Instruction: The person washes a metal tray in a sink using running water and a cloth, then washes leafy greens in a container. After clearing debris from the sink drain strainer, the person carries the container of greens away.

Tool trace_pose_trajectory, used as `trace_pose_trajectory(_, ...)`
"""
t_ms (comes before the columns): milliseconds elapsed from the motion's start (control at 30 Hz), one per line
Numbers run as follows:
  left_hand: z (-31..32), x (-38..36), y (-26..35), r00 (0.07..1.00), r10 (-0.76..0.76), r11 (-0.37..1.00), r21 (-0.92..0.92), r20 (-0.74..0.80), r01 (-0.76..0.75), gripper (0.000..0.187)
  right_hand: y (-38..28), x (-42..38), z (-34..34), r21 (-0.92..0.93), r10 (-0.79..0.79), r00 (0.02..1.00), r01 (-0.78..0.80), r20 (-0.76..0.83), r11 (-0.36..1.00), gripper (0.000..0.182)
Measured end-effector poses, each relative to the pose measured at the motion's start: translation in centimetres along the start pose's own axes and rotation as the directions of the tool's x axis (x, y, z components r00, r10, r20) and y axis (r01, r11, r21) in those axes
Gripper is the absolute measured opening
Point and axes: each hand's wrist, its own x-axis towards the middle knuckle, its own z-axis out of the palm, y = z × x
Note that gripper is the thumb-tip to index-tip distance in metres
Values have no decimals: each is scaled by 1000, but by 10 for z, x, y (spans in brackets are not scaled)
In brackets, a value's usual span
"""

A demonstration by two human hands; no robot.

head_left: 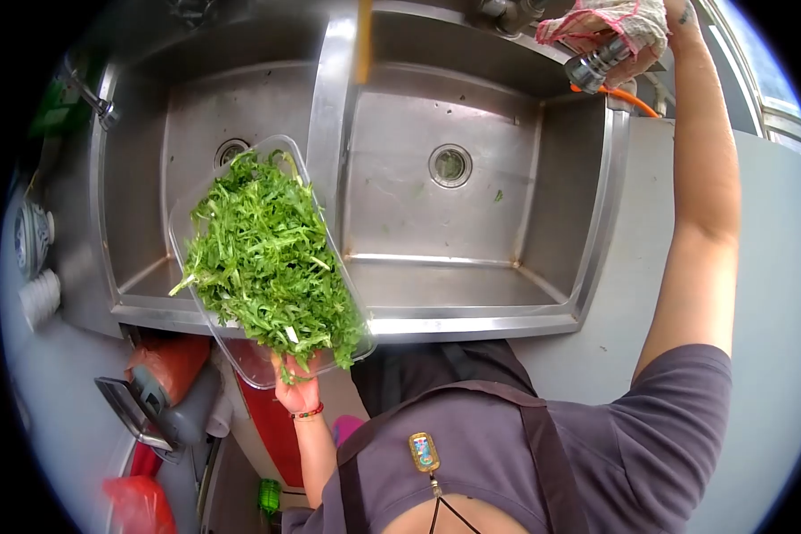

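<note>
My left hand (297, 384) grips the near end of a clear plastic container (358, 303), its fingers partly hidden by leaves. Chopped leafy greens (262, 249) are heaped in the container, which is tilted over the left sink basin (196, 116) and its front rim. At the top right, my right arm (705, 169) reaches up beside a white cloth with pink trim (641, 22). The fingers of my right hand are hidden by the cloth or the frame edge. Beside the cloth is a metal faucet head (594, 64).
The right basin (409, 214) has a drain (450, 165) and a few leaf scraps. An orange hose (632, 98) lies behind its corner. Stacked bowls (37, 267) stand far left. Below are a red bag (141, 505) and a green bottle (269, 496). A grey counter (614, 294) lies right.
</note>
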Motion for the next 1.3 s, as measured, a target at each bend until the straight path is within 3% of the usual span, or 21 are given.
trace_pose_trajectory(267, -7, -2, 3, 1000, -7, 1000, 17, -21, 8, 58, 28, 5, -5, 167, -31, 1000, 29, 6, 986, 31)
trace_pose_trajectory(333, -10, -2, 5, 999, -13, 1000, 13, -37, 13, 58, 18, 5, 5, -62, -62, 988, 54, -140, 997, 37)
trace_pose_trajectory(367, -13, -3, 4, 999, -14, 1000, 23, -36, 15, 59, 0, -13, 11, -71, -149, 932, 133, -331, 989, 19)
trace_pose_trajectory(433, -13, -6, 5, 999, -11, 999, 32, -42, 13, 59, 24, -26, -11, -225, -441, 771, 379, -460, 897, 22)
trace_pose_trajectory(500, -5, -6, 3, 989, 9, 999, -40, -148, -15, 61, 27, -92, 1, 124, -183, 788, 312, -588, 942, 19)
trace_pose_trajectory(567, -6, -5, 3, 993, -2, 999, -38, -121, -2, 61, 47, -170, 18, 274, -102, 891, 242, -442, 931, 13)
trace_pose_trajectory(633, -4, -7, 3, 994, -14, 1000, -20, -104, 12, 62, 91, -243, 68, 86, 86, 935, -60, -345, 994, 17)
trace_pose_trajectory(667, -3, -6, 3, 994, -17, 1000, -21, -107, 15, 62, 126, -275, 95, 111, 316, 935, -301, -160, 947, 19)
trace_pose_trajectory(700, -3, -6, 3, 994, -14, 1000, -24, -112, 12, 63, 170, -311, 127, -33, 550, 835, -549, 7, 835, 23)
trace_pose_trajectory(733, -2, -6, 3, 993, -9, 1000, -26, -117, 6, 65, 215, -347, 165, -74, 590, 757, -596, 282, 800, 28)
trace_pose_trajectory(767, 0, -6, 3, 992, -7, 1000, 2, -123, 7, 66, 250, -379, 208, -230, 577, 717, -531, 392, 816, 32)
trace_pose_trajectory(800, 5, -6, 4, 992, -3, 1000, 4, -128, 3, 66, 220, -375, 237, -376, 677, 514, -574, 527, 728, 34)
trace_pose_trajectory(833, 10, -5, 4, 990, 4, 999, 33, -144, 1, 56, 250, -396, 269, -305, 638, 415, -626, 649, 718, 38)
trace_pose_trajectory(900, 12, -7, 2, 985, 10, 997, 74, -171, 3, 47, 285, -411, 309, -347, 510, 297, -459, 807, 818, 33)
trace_pose_trajectory(1000, 9, -10, 1, 975, 25, 1000, 5, -221, -25, 57, 394, -410, 334, -158, 237, 332, -248, 913, 956, 33)
trace_pose_trajectory(1033, 5, -11, 2, 974, 21, 1000, 10, -224, -19, 57, 385, -380, 320, -264, 428, 385, -410, 818, 873, 33)
trace_pose_trajectory(1100, -3, -12, 2, 989, 18, 999, 39, -146, -12, 53, 352, -323, 278, -377, 763, 369, -703, 532, 603, 34)
trace_pose_trajectory(1167, 1, -12, 1, 985, 7, 1000, 3, -172, -7, 53, 320, -296, 230, -225, 804, 440, -803, 400, 552, 31)
trace_pose_trajectory(1233, 5, -9, 0, 982, -2, 999, -37, -191, -5, 53, 316, -284, 184, -112, 807, 461, -840, 369, 530, 30)
trace_pose_trajectory(1300, 10, -8, 0, 989, 17, 1000, 23, -147, -14, 54, 321, -292, 145, -52, 850, 505, -855, 149, 517, 27)
